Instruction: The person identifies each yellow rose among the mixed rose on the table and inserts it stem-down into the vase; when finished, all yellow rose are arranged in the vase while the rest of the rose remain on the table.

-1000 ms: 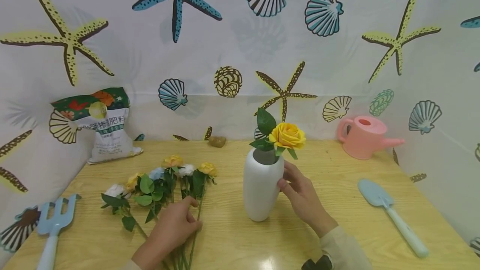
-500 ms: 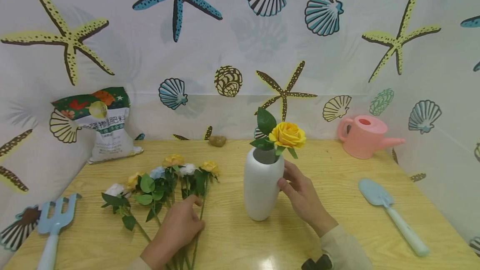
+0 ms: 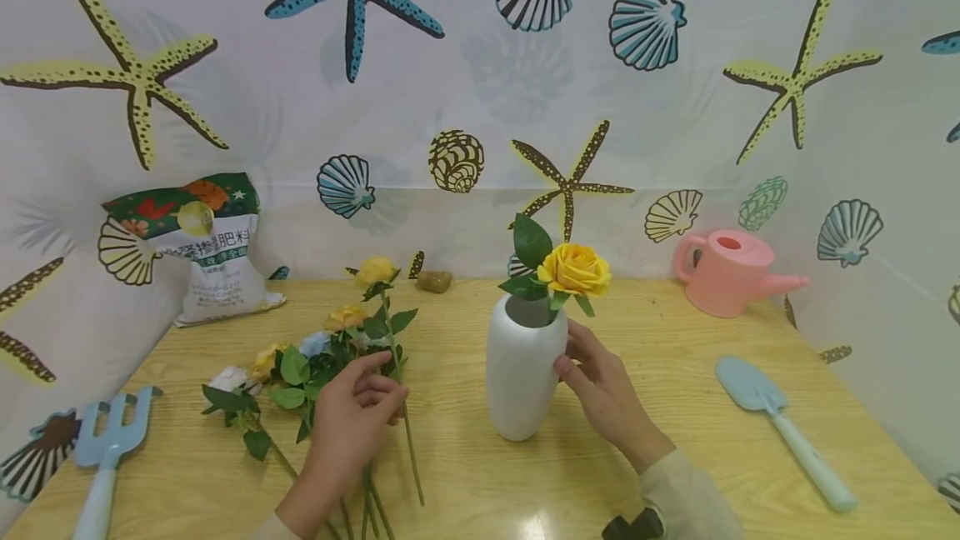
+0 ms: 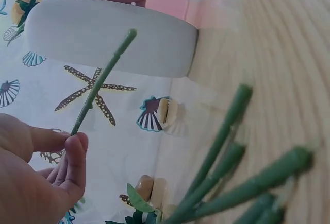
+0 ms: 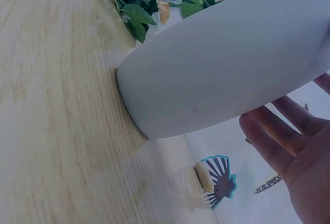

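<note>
My left hand (image 3: 352,411) pinches the green stem of a yellow rose (image 3: 376,270) between thumb and fingertips. In the left wrist view the cut end of that stem (image 4: 105,77) points up in front of the vase, apart from it. A white vase (image 3: 522,377) stands upright mid-table, with another yellow rose (image 3: 576,269) and its leaves in its mouth. My right hand (image 3: 607,394) holds the vase's right side, thumb in front and fingers behind. Below my left hand lie more flowers, among them a white rose (image 3: 229,379) and a blue flower (image 3: 314,345).
A blue hand fork (image 3: 112,440) lies at the left edge and a blue trowel (image 3: 783,432) at the right. Behind stand a fertilizer bag (image 3: 221,273), a small brown stone (image 3: 434,282) and a pink watering can (image 3: 727,273), near the patterned cloth wall.
The left hand has lifted one yellow rose from the bunch; its bloom now stands higher and its stem end is off the table. The right hand and vase have stayed put.
</note>
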`<state>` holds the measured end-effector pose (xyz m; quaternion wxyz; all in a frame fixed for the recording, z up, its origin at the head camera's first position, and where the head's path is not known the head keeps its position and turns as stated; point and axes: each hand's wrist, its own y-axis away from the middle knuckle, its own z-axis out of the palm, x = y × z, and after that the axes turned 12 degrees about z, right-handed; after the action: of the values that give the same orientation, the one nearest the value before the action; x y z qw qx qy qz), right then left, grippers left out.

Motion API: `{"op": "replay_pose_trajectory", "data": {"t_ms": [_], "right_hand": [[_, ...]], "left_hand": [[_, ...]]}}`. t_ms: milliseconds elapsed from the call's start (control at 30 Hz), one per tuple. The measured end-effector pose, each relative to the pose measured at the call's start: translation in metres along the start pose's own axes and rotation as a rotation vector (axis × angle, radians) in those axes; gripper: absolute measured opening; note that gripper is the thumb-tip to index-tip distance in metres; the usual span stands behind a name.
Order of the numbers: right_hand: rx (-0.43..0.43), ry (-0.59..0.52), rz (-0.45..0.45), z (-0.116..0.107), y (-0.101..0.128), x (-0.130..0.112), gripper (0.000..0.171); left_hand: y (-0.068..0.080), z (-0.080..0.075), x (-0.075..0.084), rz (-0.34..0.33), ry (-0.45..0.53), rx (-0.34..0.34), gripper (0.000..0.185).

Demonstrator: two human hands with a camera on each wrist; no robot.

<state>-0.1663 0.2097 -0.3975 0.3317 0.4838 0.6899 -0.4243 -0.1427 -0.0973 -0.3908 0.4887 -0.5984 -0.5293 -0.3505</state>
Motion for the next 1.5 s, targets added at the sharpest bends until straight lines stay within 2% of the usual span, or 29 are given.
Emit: {"op": "replay_pose_trajectory", "data": {"t_ms": [200, 333, 633, 800, 967, 1200, 1267, 1367, 1500], "right_hand": [[0.002, 0.000, 0.013, 0.000, 0.000, -0.001, 0.042], [-0.002, -0.001, 0.022, 0.000, -0.001, -0.001, 0.043], [-0.004, -0.006, 0.026, -0.001, -0.002, -0.001, 0.043], [-0.002, -0.002, 0.031, -0.001, -0.001, -0.001, 0.043], [-0.001, -0.013, 0.034, -0.001, -0.001, -0.002, 0.043], [0.000, -0.017, 0.033, 0.000, -0.001, -0.001, 0.043], [0.002, -0.011, 0.036, 0.000, -0.001, -0.001, 0.043], [0.004, -0.007, 0.030, 0.000, 0.000, -0.001, 0.043], [0.003, -0.004, 0.027, 0.000, 0.000, -0.001, 0.044]], "left_hand": [[-0.003, -0.004, 0.008, -0.035, 0.237, 0.149, 0.062], [-0.003, -0.005, 0.014, -0.020, 0.354, 0.249, 0.063], [-0.008, 0.002, 0.034, 0.099, 0.520, 0.450, 0.073], [-0.015, 0.016, 0.051, 0.240, 0.658, 0.534, 0.081], [-0.021, 0.028, 0.069, 0.383, 0.711, 0.580, 0.081], [-0.032, 0.040, 0.089, 0.510, 0.829, 0.644, 0.083], [-0.034, 0.044, 0.092, 0.545, 0.817, 0.661, 0.086], [-0.036, 0.050, 0.095, 0.607, 0.741, 0.676, 0.091], [-0.036, 0.060, 0.096, 0.654, 0.654, 0.661, 0.095]]}}
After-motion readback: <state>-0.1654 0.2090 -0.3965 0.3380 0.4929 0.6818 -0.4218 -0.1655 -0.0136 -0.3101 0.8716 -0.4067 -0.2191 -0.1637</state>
